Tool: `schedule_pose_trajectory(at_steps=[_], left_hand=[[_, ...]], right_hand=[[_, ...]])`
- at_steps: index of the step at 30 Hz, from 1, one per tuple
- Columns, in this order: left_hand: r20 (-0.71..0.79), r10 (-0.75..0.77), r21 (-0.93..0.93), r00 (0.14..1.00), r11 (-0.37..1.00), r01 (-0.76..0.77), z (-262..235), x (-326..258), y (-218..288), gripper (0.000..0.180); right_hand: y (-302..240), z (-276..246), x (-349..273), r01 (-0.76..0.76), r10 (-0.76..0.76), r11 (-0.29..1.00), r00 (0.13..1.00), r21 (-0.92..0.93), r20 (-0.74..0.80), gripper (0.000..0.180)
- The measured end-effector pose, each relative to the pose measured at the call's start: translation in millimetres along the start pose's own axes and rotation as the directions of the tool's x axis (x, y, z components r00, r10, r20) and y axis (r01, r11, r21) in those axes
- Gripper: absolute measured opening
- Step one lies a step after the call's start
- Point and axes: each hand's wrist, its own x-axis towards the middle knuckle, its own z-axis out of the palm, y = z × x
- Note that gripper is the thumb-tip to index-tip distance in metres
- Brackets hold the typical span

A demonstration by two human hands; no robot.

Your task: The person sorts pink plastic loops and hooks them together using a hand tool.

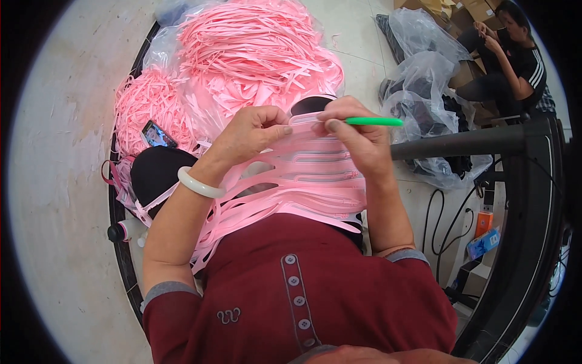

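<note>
My left hand [257, 130] is closed, thumb and fingertips pinching the left end of the top pink zipper strip [303, 128] above my lap. My right hand [359, 138] is closed at the strip's other end, with a slim green-handled tool [376, 121] sticking out to the right between its fingers. The tool's tip is hidden by the fingers, so its kind does not show. Several more pink zipper strips [318, 178] lie side by side across my thighs, below both hands. Their loose tails spread out under my left forearm.
A big heap of pink strips [254, 45] in clear plastic lies ahead, with a smaller tangle [142, 109] and a phone [159, 134] on it. A bottle [127, 230] stands at left. A black frame [461, 143] is at right; beyond it are plastic bags [418, 91] and a seated person [512, 67].
</note>
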Motion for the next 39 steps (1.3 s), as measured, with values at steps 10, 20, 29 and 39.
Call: schedule_pose_trajectory(at_steps=[10,20,29,39], left_hand=[[0.039,0.009,-0.141,0.999,0.99,-0.003,5.6,-5.1,-2.7,0.014],[0.028,-0.009,-0.149,1.0,0.989,0.013,6.4,-3.2,-5.4,0.015],[-0.045,-0.078,-0.043,0.996,0.996,0.076,6.7,-2.6,-6.5,0.016],[0.008,-0.056,-0.132,0.998,0.99,0.057,11.3,-4.5,3.3,0.019]], right_hand=[[17.7,17.0,-5.0,-0.046,0.043,0.998,0.997,-0.035,-0.067,0.013],[20.5,14.2,-6.8,0.065,-0.074,0.978,0.997,-0.2,-0.037,0.016],[24.3,25.9,-11.3,0.262,-0.296,0.812,0.955,-0.522,0.019,0.013],[24.0,30.9,-12.7,0.316,-0.398,0.679,0.917,-0.663,0.029,0.016]])
